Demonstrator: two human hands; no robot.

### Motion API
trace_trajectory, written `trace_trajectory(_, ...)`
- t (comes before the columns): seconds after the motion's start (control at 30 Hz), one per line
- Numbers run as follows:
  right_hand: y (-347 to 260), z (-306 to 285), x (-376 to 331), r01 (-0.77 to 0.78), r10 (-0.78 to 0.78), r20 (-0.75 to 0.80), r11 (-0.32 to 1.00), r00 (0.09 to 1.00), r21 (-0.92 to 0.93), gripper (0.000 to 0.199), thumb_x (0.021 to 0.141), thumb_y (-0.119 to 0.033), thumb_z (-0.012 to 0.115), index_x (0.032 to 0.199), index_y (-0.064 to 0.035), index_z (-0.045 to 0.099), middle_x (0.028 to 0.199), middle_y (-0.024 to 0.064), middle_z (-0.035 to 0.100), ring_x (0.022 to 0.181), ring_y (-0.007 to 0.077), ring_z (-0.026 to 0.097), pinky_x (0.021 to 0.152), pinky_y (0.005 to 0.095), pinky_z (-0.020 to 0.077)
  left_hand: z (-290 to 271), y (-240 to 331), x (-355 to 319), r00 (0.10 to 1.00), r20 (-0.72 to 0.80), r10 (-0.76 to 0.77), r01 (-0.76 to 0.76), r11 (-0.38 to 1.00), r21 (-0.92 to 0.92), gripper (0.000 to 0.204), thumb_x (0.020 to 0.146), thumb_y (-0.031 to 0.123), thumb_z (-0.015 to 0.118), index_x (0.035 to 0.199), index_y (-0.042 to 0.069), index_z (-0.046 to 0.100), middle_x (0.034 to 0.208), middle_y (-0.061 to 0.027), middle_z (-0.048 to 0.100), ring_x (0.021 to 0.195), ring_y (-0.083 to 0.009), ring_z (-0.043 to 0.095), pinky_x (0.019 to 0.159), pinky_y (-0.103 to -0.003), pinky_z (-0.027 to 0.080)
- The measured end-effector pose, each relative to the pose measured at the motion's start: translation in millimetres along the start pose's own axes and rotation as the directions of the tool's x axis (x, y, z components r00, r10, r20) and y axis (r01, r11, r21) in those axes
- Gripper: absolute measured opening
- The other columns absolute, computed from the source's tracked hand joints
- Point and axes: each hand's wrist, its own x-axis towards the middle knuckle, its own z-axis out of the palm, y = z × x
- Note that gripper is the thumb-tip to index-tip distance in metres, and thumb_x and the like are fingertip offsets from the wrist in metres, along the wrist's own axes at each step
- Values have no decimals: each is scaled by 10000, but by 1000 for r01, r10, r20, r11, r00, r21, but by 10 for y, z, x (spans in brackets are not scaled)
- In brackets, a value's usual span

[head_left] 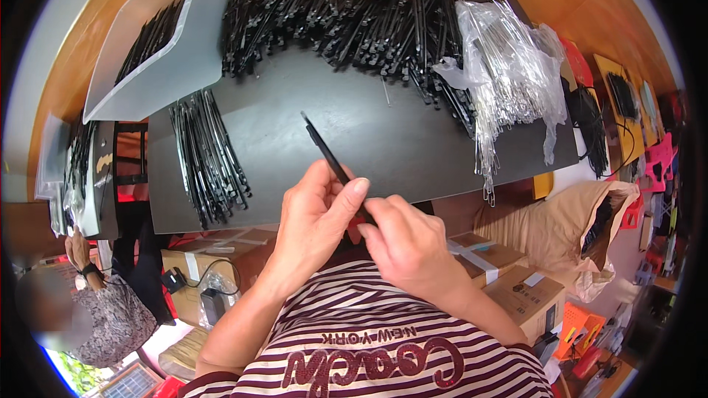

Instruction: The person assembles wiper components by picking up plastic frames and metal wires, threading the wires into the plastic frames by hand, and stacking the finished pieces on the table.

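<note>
My left hand (318,206) pinches a slim black rod (330,153) between thumb and fingers. The rod slants up and away to the left, with a narrower tip at its far end. My right hand (404,239) is closed round its near end, which the fingers mostly hide. Both hands are close together, just in front of the near edge of the black table (317,92). To their left on the table lies a neat bundle of similar black rods (209,155). A large loose heap of black rods (354,7) covers the far side.
A clear plastic bag of thin silvery wires (512,66) rests at the table's right end. A translucent partition (173,63) stands at the far left. Cardboard boxes (523,298) and a brown sack (568,228) sit below. Another person (110,309) works at the left.
</note>
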Motion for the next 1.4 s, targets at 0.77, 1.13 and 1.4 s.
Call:
trace_trajectory(0.77,610,-1140,-116,-516,556,-108,816,824,261,71,847,-47,568,877,12,591,724,103,589,603,175,560,579,288,449,136,-78,20,987,80,-138,157,928,-339,236,945,212,443,888,-4,517,685,-144,597,492,-167,570,446,-241,494)
trace_trajectory(1.13,1067,-1183,238,-516,566,30,771,824,-373,203,786,-167,562,789,30,614,731,235,604,720,393,600,658,429,457,267,-90,-104,972,160,-174,221,909,-352,296,970,286,412,1002,5,499,639,-100,551,472,-180,560,437,-243,476)
trace_trajectory(1.4,1062,-1348,196,-597,622,115,779,775,-190,228,781,-169,545,801,45,620,689,224,602,655,319,613,635,401,459,211,-143,-169,970,155,-188,228,926,-301,323,971,290,409,1060,-3,514,637,-82,545,482,-165,558,406,-229,430)
